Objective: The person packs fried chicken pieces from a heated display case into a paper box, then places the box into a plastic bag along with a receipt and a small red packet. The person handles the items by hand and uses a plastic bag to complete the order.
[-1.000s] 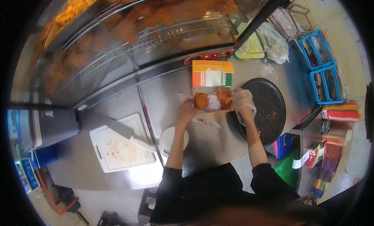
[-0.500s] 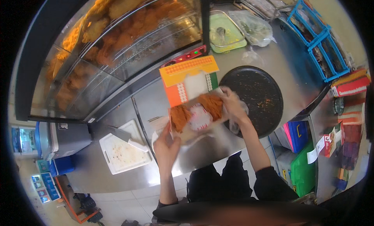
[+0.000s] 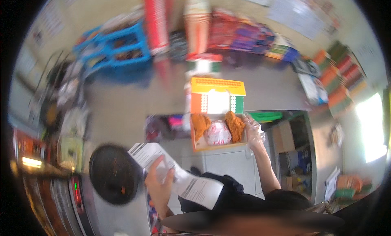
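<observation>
My right hand point(image 3: 254, 135), in a clear plastic glove, grips an open cardboard box point(image 3: 217, 84) with a yellow, orange and green lid, held out in front of me. Inside are two pieces of fried chicken point(image 3: 234, 127) with a round, white paper-wrapped bundle point(image 3: 216, 132) between them. Below and left of the box, my left hand point(image 3: 160, 180) is closed on a long white printed paper slip point(image 3: 200, 190), which curves down toward my front.
A black round tray point(image 3: 112, 174) lies at left beside the lit food warmer point(image 3: 45, 195). Along the back of the steel counter point(image 3: 273, 81) stand blue plastic baskets point(image 3: 112, 48), stacked cups point(image 3: 197, 26) and coloured packs point(image 3: 244, 34). Open shelving point(image 3: 293, 154) is below at right.
My view has swung round to the right, toward the side counter. My left hand has let go of the box and now holds the paper slip; my right hand has carried the box along.
</observation>
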Available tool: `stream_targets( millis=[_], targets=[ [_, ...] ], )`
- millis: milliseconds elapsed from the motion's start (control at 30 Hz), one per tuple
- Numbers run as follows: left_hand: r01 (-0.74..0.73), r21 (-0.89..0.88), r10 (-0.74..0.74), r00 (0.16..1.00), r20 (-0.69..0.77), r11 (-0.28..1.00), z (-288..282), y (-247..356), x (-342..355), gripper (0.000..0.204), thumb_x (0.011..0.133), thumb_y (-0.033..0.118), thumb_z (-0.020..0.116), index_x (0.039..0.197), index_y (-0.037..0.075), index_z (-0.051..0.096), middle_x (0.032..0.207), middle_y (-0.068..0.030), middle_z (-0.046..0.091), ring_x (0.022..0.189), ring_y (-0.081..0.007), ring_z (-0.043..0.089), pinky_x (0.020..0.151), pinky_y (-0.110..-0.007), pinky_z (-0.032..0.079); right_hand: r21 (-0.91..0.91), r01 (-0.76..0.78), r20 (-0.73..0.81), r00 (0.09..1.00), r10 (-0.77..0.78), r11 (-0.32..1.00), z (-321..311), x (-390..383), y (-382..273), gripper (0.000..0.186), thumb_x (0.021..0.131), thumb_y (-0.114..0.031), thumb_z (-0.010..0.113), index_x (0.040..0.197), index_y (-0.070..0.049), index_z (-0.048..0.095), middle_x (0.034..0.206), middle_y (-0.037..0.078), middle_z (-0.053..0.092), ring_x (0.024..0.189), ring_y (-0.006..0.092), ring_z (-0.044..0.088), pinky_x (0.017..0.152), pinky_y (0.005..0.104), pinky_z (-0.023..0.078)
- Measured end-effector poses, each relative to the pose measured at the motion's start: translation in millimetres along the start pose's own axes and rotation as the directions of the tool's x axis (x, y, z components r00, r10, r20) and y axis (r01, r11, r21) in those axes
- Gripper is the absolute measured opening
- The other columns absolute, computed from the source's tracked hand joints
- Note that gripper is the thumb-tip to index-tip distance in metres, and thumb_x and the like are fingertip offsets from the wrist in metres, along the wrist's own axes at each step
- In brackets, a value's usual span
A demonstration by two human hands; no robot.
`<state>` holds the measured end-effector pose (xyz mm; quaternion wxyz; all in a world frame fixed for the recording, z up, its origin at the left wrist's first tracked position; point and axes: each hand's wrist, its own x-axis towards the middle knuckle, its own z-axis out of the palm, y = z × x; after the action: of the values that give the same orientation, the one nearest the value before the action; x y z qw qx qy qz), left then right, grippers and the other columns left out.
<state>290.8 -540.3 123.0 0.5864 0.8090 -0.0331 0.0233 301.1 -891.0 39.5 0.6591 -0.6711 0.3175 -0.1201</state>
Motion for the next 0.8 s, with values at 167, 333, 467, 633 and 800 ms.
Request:
stream_targets(
  millis=[167,333,467,633,800],
  targets=[
    [-0.122,-0.119,0.143,0.973,0.181,0.985,84,14,79,0.037,0.069,-0.003,0.070,0.105,0.003,0.062,0.103,-0.0114,0.063,0.091,-0.0196,0.059,0.085,-0.033,0.047,-0.345,0.142,-0.463,0.834,-0.300,0.928,-139,92,11,0.039,0.096,-0.031,0.045,0.123,-0.006,0.057,0.115,0.013,0.062,0.104,0.0238,0.058,0.092,0.0335,0.043],
    [-0.105,-0.233,0.224,0.784,0.579,0.967,242,-3,153,0.031,0.079,0.006,0.067,0.110,0.002,0.064,0.103,-0.0110,0.066,0.095,-0.0163,0.060,0.082,-0.030,0.049,-0.319,0.145,-0.524,0.796,-0.302,0.937,-238,262,66,0.038,0.094,-0.032,0.047,0.122,-0.009,0.059,0.117,0.013,0.062,0.104,0.0278,0.058,0.091,0.0343,0.043],
    [-0.227,-0.155,0.273,0.727,0.629,0.961,377,-18,197,0.034,0.083,0.018,0.068,0.111,0.001,0.060,0.104,-0.0182,0.066,0.093,-0.0318,0.064,0.082,-0.037,0.049,-0.809,-0.120,-0.333,0.900,-0.281,0.575,-264,311,71,0.039,0.093,-0.020,0.050,0.131,-0.010,0.051,0.123,0.009,0.060,0.108,0.0200,0.059,0.088,0.0312,0.047],
    [-0.224,0.194,0.041,0.749,0.661,0.955,500,-21,238,0.050,0.083,0.037,0.067,0.111,-0.003,0.059,0.103,-0.0229,0.064,0.097,-0.0388,0.061,0.084,-0.045,0.048,-0.200,0.369,-0.213,0.888,-0.408,0.908,-189,293,5,0.035,0.080,-0.012,0.057,0.114,-0.006,0.064,0.113,0.020,0.062,0.100,0.0296,0.061,0.084,0.0365,0.049],
    [-0.016,0.229,-0.163,0.654,0.739,0.973,559,-32,234,0.045,0.083,0.026,0.063,0.120,0.002,0.054,0.102,-0.0243,0.062,0.097,-0.0403,0.060,0.083,-0.046,0.048,-0.778,0.136,-0.003,0.975,-0.221,0.613,-129,328,-42,0.034,0.074,-0.013,0.061,0.106,-0.008,0.067,0.097,0.020,0.063,0.095,0.0323,0.061,0.084,0.0358,0.049]
  ],
)
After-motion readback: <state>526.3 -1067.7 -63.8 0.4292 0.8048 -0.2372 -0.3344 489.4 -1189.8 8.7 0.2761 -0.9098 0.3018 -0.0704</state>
